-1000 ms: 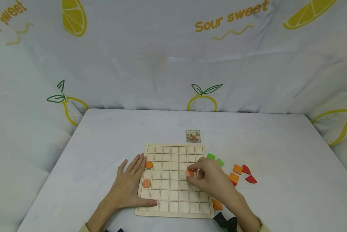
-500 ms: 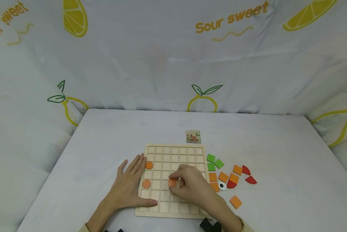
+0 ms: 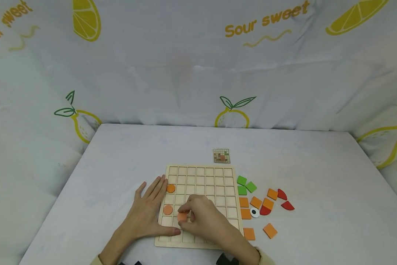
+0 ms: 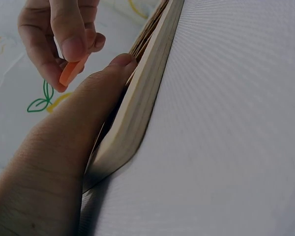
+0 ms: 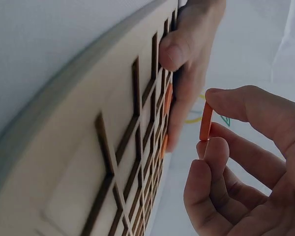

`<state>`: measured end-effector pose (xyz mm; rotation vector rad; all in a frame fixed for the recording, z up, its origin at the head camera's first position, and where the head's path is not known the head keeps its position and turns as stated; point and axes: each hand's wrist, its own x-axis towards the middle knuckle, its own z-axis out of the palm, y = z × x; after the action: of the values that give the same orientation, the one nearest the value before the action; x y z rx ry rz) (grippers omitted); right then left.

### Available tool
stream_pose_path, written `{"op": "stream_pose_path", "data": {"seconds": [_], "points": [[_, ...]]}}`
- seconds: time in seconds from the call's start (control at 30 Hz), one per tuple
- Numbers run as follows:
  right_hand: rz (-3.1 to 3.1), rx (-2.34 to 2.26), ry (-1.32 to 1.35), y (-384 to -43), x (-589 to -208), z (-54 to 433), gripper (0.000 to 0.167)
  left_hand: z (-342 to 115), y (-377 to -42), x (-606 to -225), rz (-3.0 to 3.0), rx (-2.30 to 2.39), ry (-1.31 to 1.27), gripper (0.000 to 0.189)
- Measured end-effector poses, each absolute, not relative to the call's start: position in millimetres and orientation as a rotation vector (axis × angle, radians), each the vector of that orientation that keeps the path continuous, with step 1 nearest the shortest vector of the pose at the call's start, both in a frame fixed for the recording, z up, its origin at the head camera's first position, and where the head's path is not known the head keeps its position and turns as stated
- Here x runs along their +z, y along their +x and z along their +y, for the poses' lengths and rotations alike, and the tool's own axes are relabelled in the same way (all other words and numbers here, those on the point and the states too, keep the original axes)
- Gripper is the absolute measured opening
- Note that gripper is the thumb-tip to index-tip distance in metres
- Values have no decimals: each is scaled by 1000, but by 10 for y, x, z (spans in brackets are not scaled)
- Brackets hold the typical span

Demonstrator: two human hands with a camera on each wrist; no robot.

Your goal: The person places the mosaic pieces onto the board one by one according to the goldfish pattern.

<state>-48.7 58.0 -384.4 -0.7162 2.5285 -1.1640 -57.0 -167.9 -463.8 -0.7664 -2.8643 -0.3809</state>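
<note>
A square wooden grid board (image 3: 185,245) lies on the table. My left hand (image 3: 148,213) rests along its left side, fingers stretched out over the edge and thumb over the front left cells. Thumb and fingers of my right hand (image 3: 206,219) pinch a light orange round disc (image 3: 182,216) close over the lower left cells. In the right wrist view that disc (image 5: 206,122) is seen edge-on, apart from the board. Two more discs sit in the board's leftmost column: an orange one (image 3: 171,188) and, nearer me, a light orange one (image 3: 167,209).
Right of the board lie green squares (image 3: 251,187), several orange squares (image 3: 270,231), red quarter-round pieces (image 3: 287,205) and a white eye disc (image 3: 255,212). A small printed pattern card (image 3: 221,156) lies behind the board. A lemon-print cloth (image 3: 185,73) hangs behind the table.
My right hand has carried the pinched disc left and toward me across the board, from the right-hand cells to the lower left ones. The left hand has stayed in place.
</note>
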Motion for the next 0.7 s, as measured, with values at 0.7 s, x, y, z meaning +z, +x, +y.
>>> {"op": "stream_pose_path", "data": {"seconds": [0.7], "points": [[2573,-1012,-811,-462,-3969,424,11,-1699,-573,-4637,-2873,-373,-817,151]]}}
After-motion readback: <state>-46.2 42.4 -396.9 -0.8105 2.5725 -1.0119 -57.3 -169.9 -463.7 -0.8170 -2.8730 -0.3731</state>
